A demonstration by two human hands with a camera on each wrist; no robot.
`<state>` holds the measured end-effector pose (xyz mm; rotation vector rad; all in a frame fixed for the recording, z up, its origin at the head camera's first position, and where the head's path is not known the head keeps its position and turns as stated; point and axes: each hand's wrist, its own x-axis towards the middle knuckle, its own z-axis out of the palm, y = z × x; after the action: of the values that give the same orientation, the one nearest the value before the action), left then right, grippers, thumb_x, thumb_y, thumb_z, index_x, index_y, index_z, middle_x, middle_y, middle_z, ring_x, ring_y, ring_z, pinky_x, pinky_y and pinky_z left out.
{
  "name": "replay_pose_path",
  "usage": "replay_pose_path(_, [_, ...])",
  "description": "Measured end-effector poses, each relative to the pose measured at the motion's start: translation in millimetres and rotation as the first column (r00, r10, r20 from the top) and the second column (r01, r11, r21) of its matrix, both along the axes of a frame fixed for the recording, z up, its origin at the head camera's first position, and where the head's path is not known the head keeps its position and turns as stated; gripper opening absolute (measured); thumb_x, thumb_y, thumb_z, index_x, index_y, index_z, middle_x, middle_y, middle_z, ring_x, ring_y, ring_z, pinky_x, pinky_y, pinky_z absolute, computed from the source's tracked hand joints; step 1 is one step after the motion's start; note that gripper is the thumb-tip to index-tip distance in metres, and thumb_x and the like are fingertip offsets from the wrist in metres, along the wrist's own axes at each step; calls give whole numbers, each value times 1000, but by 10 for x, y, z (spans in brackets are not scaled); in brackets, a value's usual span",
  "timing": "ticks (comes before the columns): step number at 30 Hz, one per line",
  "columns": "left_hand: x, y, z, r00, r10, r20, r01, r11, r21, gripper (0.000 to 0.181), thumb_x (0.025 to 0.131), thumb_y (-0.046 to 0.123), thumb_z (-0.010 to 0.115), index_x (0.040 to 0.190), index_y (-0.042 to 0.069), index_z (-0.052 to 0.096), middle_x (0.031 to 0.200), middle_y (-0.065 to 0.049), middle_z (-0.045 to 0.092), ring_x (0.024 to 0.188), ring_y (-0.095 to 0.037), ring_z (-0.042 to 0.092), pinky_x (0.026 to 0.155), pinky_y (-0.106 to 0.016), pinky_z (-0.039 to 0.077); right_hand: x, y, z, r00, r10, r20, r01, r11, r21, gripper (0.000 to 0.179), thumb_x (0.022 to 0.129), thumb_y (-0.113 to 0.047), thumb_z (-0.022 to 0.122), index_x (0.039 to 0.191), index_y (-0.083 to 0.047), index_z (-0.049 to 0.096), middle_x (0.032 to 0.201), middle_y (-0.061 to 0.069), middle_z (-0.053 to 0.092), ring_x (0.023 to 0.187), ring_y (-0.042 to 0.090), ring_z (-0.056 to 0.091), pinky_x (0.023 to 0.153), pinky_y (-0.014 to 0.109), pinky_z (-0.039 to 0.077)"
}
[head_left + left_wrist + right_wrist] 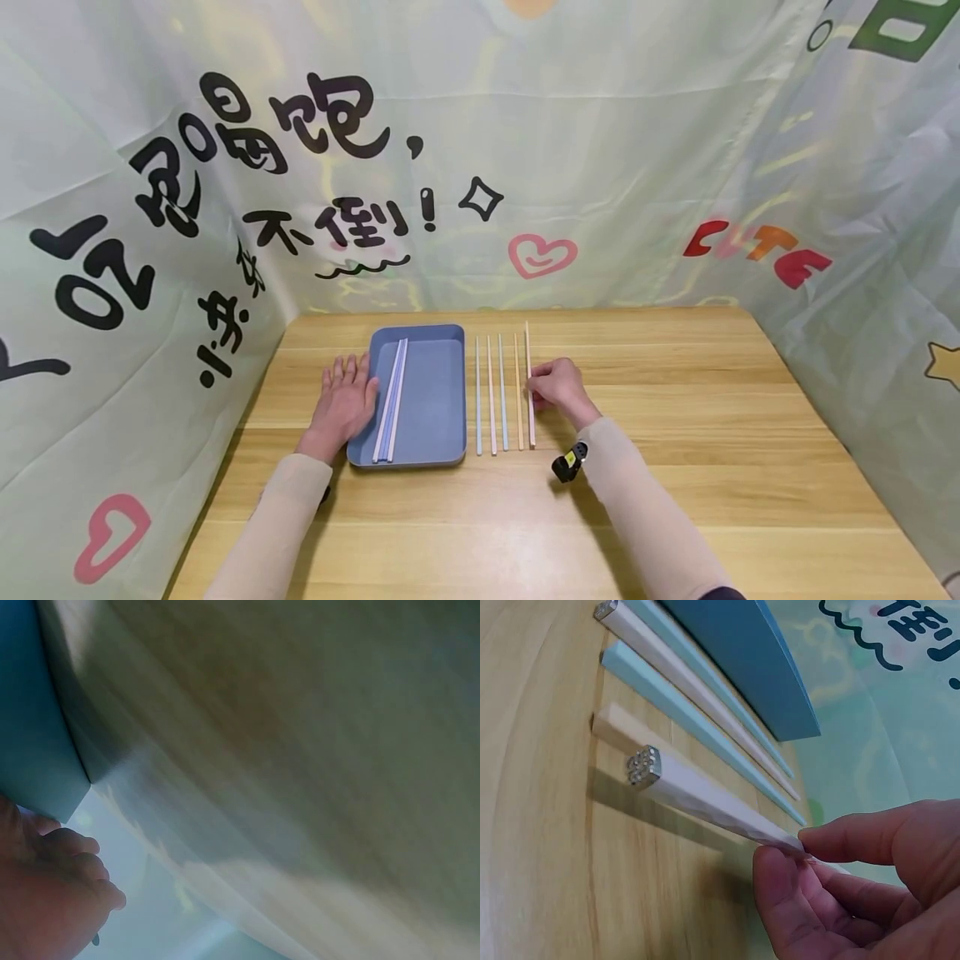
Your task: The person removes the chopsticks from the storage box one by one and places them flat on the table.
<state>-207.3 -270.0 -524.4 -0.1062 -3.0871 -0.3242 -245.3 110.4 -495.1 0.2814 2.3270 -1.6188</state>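
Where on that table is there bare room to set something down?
The widest bare patch of table lies between the right fingers and the right-hand cloth wall. Another lies before the tray, between the sleeves. Inside the tray, right of its chopsticks, is bare too. Crowded: between tray and right fingers, where loose chopsticks lie side by side.

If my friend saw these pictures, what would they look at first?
Probably the big black writing on the cloth behind and left of the table. Next, the blue tray on the table's left half, with chopsticks inside. Right of the tray, the right hand's grip pinches a pale chopstick with a sparkly silver end, beside four others in a row.
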Motion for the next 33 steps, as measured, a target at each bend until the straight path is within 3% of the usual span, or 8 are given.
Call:
replay_pose_path(7, [-9,-5,-16,1000,3,6,-3,1000,-10,65,115,37,24,167,-2,18,169,-36,22,158,-58,15,128,-72,11,15,59,-51,1000,-3,-19,4,999,35,24,90,5,72,113,11,73,83,19,73,60,16,67,62,33,66])
replay_pose_path(18, [0,-9,-16,1000,6,13,-6,1000,-1,65,115,37,25,167,-2,18,169,-36,22,158,-57,14,128,-72,11,-13,69,-152,998,-7,-59,12,996,86,17,87,6,74,103,10,75,82,18,76,56,16,69,56,30,64])
replay_pose_path(33, [13,-4,6,1000,5,4,-5,1000,1,64,116,36,25,167,-2,18,168,-36,24,158,-57,16,128,-72,11,16,28,-108,990,4,-141,23,982,190,12,84,6,73,96,8,75,81,19,76,52,13,68,51,25,60])
